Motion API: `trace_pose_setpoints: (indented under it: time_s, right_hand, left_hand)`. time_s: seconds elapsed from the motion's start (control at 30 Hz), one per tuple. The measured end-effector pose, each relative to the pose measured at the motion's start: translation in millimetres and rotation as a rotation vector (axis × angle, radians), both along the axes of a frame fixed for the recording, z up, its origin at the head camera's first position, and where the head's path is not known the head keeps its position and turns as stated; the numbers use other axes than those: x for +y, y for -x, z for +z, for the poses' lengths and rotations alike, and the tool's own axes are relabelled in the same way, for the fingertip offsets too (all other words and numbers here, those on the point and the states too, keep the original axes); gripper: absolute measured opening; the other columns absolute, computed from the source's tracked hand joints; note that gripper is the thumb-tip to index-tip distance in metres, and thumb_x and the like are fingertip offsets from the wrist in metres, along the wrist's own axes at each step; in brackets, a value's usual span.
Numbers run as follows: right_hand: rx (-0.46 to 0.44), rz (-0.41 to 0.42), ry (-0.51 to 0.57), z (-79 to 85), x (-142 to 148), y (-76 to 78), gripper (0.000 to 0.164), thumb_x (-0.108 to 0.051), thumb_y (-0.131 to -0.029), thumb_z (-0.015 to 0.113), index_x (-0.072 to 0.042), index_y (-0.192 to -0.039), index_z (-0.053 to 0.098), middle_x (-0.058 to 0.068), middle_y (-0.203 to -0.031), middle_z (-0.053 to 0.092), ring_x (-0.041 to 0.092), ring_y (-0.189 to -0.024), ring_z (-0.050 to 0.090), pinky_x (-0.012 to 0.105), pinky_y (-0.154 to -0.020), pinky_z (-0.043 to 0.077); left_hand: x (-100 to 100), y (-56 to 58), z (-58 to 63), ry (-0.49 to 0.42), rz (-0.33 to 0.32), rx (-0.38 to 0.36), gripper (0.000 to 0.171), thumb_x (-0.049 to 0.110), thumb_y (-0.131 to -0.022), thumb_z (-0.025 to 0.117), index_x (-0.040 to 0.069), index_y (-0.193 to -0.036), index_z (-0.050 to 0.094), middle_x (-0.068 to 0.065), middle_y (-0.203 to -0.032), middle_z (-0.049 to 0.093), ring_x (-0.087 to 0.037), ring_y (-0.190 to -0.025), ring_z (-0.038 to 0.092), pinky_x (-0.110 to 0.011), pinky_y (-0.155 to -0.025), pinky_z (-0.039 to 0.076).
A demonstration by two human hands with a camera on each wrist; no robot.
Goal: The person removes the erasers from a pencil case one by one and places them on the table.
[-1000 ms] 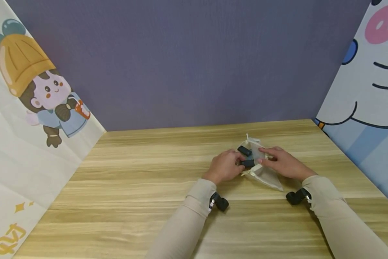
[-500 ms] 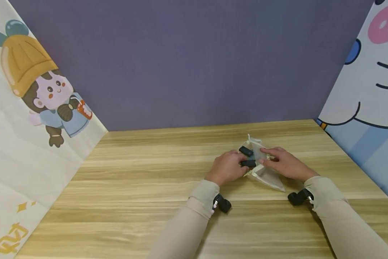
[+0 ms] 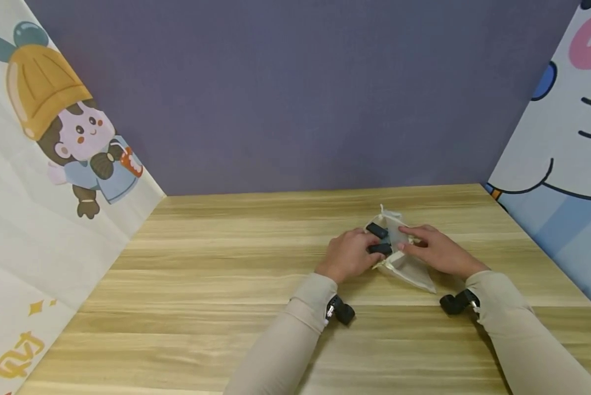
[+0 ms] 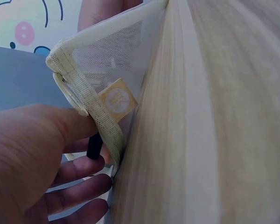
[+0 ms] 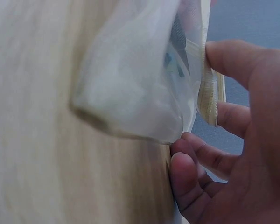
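Observation:
A white mesh drawstring pouch (image 3: 409, 270) lies on the wooden table with its mouth facing left. In its mouth are two small black blocks (image 3: 376, 230), with something bluish (image 3: 385, 240) between them. My left hand (image 3: 350, 253) reaches in at the mouth and pinches the lower black block (image 3: 380, 249) between thumb and finger. In the left wrist view, the thumb lies at the cream hem (image 4: 81, 81), and a tan square label (image 4: 117, 100) shows behind the mesh. My right hand (image 3: 438, 250) holds the mouth's right side, fingers at the hem (image 5: 207, 100).
The wooden table (image 3: 236, 274) runs back to a purple-grey panel (image 3: 295, 99). Cartoon-printed sheets stand at the left (image 3: 9, 181) and right (image 3: 572, 181). Each sleeved wrist carries a black camera mount (image 3: 342, 311).
Both hands and the pouch appear slightly farther right as the head view shifts. My left fingers have settled slightly deeper at the pouch's mouth; the right hand's hold stays the same.

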State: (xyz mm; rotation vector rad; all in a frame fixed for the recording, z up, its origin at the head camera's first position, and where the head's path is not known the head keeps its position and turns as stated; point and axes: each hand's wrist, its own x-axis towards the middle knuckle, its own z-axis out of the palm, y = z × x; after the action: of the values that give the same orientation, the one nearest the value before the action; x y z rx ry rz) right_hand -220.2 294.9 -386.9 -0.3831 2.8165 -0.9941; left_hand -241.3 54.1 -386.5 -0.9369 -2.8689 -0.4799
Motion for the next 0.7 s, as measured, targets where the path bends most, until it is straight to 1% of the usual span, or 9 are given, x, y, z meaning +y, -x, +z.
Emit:
trace_pose_setpoints:
  time_s: [0.27, 0.4, 0.57, 0.7]
  right_hand:
    - [0.005, -0.003, 0.006, -0.5, -0.5, -1.3, 0.072, -0.052, -0.101, 0.053, -0.008, -0.156, 0.036, 0.030, -0.147, 0.034, 0.050, -0.125, 0.046, 0.062, -0.095, 0.043]
    - [0.001, -0.003, 0.013, -0.6, -0.1, -2.1, 0.072, -0.052, -0.101, 0.053, -0.009, -0.156, 0.036, 0.029, -0.148, 0.034, 0.050, -0.126, 0.046, 0.062, -0.095, 0.044]
    - [0.001, 0.002, 0.020, 0.0, -0.7, -3.0, 0.072, -0.050, -0.101, 0.054, -0.008, -0.156, 0.036, 0.029, -0.147, 0.034, 0.050, -0.125, 0.047, 0.061, -0.094, 0.045]
    - [-0.001, -0.004, 0.018, 0.8, -1.2, -3.5, 0.071, -0.050, -0.101, 0.055, -0.009, -0.156, 0.036, 0.029, -0.147, 0.034, 0.049, -0.124, 0.048, 0.060, -0.093, 0.045]
  left_hand:
    - [0.9, 0.1, -0.7, 0.022, -0.010, 0.025, 0.037, 0.051, -0.094, 0.066, 0.033, -0.126, 0.070, 0.010, -0.115, 0.067, -0.008, -0.097, 0.062, -0.032, -0.075, 0.052]
    - [1.6, 0.4, -1.7, 0.019, -0.015, 0.019, 0.039, 0.050, -0.095, 0.066, 0.031, -0.128, 0.069, 0.009, -0.117, 0.067, -0.010, -0.100, 0.063, -0.032, -0.077, 0.052]
    - [2.0, -0.2, -2.3, 0.014, -0.025, 0.018, 0.039, 0.048, -0.095, 0.066, 0.031, -0.130, 0.068, 0.008, -0.119, 0.067, -0.011, -0.102, 0.063, -0.032, -0.079, 0.052]
    - [2.2, -0.6, -2.1, 0.013, -0.032, 0.024, 0.043, 0.047, -0.096, 0.065, 0.031, -0.135, 0.064, 0.006, -0.124, 0.066, -0.014, -0.106, 0.063, -0.034, -0.080, 0.052]
